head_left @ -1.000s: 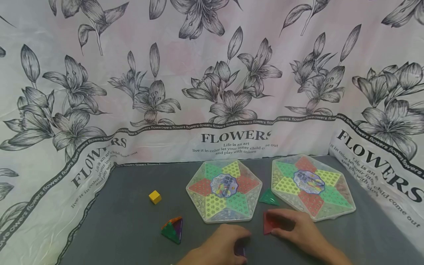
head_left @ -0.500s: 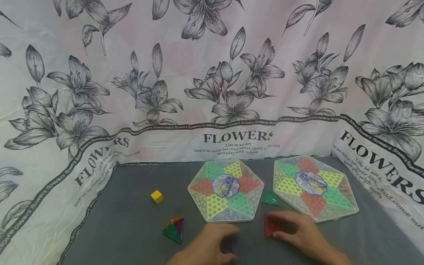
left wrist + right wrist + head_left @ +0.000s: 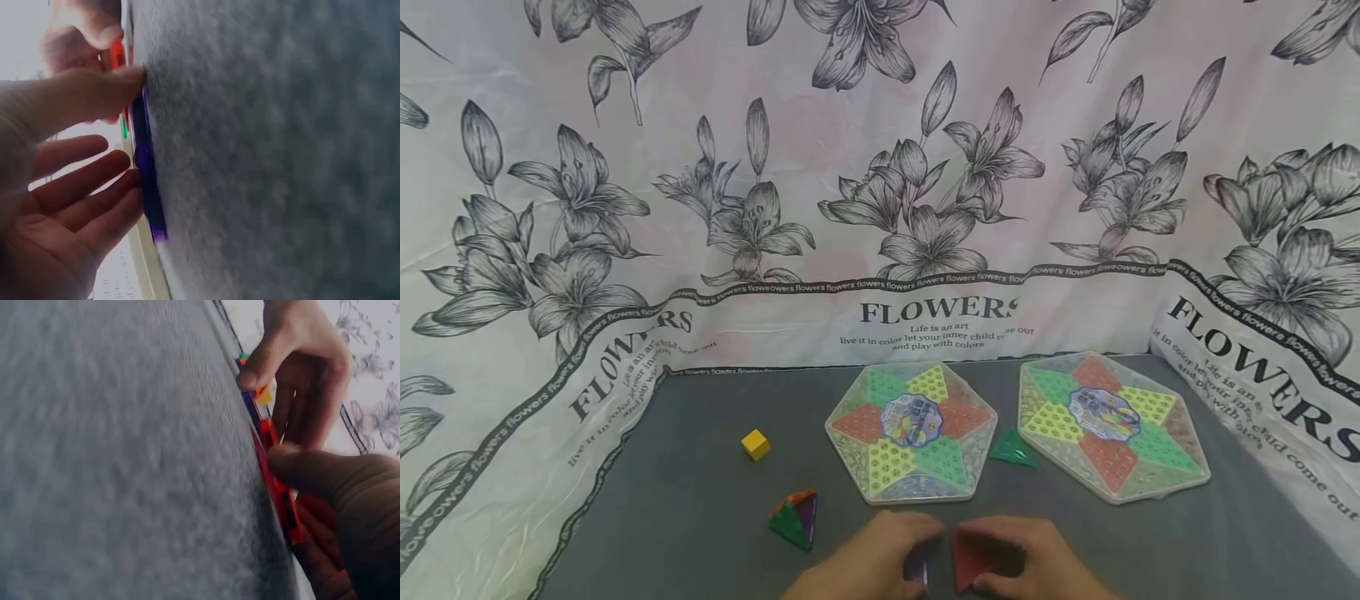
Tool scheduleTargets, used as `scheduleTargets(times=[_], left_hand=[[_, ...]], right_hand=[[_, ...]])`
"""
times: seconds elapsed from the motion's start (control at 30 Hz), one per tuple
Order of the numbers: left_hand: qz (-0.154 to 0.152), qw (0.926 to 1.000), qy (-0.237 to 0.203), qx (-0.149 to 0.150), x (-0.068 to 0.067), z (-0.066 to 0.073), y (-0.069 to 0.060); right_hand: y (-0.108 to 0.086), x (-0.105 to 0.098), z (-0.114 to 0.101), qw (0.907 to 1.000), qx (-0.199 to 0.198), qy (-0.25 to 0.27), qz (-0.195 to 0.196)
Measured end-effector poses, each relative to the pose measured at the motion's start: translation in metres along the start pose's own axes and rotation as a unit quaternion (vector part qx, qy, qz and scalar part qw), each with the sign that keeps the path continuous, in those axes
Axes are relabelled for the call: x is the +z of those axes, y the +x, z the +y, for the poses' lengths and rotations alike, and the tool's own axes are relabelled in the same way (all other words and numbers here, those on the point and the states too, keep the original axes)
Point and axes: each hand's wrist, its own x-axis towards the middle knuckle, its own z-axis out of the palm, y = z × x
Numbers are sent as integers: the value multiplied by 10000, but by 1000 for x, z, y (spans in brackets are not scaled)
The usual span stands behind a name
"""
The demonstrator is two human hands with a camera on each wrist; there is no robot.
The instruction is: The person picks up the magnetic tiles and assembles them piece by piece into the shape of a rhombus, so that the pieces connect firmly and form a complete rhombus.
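Pinching a purple piece [image 3: 146, 164] in the left hand [image 3: 880, 554] and a red piece [image 3: 968, 562] in the right hand [image 3: 1032, 550], side by side, just a small gap between.

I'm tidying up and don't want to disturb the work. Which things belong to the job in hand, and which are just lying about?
In the job:
- purple piece, in the left grip
- red piece, in the right grip

Apparently lying about:
- green triangle
- yellow cube
- multicoloured shape, possibly related
- left star board
- right star board
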Motion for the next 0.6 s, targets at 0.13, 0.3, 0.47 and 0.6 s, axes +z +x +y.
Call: scheduleTargets(times=[0.13,0.3,0.47,0.6], left_hand=[[302,9978,570,175,4,-11,-8],[277,9935,863,-683,-1,-17,-22],[361,9939,925,-490,23,-51,-16],[316,9942,941,-406,24,-43,-10]], right_hand=[[1,2,-3,9997,60,-209,-150],[-2,1,-5,9984,209,-500,-170],[2,10,-5,9956,-434,-779,299],[6,17,-6,9966,-597,-454,335]])
